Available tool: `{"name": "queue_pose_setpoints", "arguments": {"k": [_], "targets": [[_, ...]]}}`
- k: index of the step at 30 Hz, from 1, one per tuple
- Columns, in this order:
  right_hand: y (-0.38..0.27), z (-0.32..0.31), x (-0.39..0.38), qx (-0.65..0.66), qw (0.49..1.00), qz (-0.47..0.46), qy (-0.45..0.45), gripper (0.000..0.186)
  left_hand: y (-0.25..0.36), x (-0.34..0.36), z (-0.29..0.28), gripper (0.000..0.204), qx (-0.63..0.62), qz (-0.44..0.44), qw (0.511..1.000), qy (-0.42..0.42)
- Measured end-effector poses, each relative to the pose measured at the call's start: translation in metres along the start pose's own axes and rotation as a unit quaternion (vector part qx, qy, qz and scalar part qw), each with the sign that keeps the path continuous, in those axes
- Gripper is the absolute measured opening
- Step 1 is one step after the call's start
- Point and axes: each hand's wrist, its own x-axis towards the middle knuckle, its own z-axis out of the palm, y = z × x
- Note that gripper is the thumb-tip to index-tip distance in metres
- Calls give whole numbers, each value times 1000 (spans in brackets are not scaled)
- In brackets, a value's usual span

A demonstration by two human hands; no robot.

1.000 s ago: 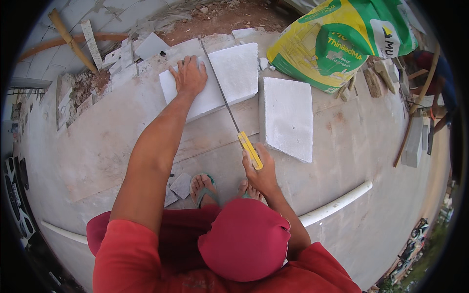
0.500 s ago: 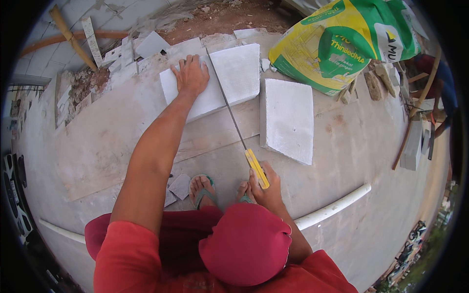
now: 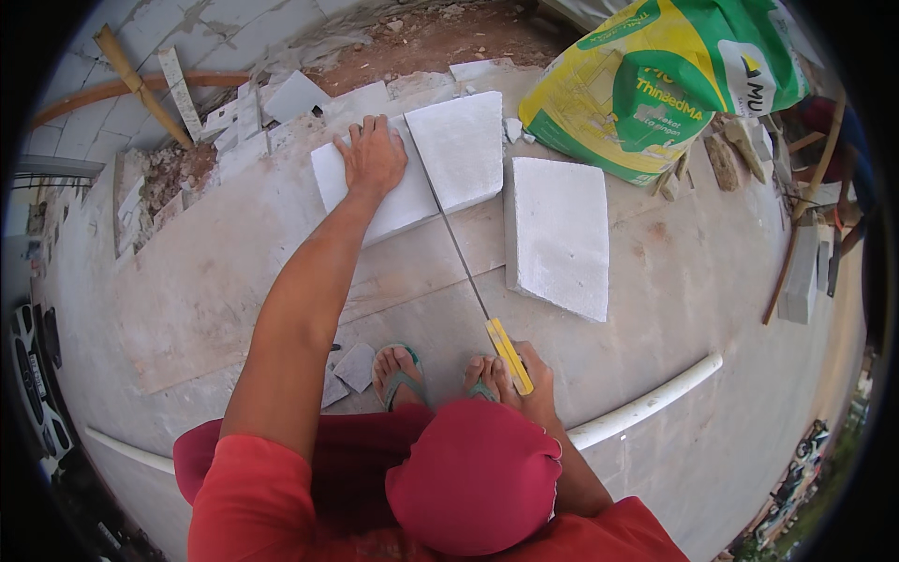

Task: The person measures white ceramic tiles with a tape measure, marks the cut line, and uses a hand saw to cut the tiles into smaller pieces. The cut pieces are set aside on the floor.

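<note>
Building site: block wall [image 3: 217, 42], rubble [image 3: 296, 97], white blocks [image 3: 559, 234], large green-yellow sack [image 3: 599, 103].

The left arm [image 3: 304, 300] stretched from the lower left to upper centre, where the left hand [image 3: 376, 161] lay palm down (fingers [image 3: 368, 127] slightly spread); the right hand [image 3: 539, 382] curled closed below centre.

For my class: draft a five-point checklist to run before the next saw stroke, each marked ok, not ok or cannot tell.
1. Left grip resting on the flat-topped white masonry block: ok.
2. Right grip closed on the yellow-handled, thin-bladed metal saw: ok.
3. Saw apart from the white slant-ended block at right: ok.
4. Cut depth: cannot tell, seen only from above.
5. Both grips gloved: not ok, bare.
</note>
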Motion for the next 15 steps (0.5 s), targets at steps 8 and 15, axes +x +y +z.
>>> {"name": "queue_pose_setpoints", "arguments": {"k": [8,15], "targets": [[-30,44,143,-23,997,-49,49,22,17,7,5,43,-17,29,999,9],[4,-5,-20,-1,999,-29,17,20,1,0,5,41,-5,-1,1000,16]]}}
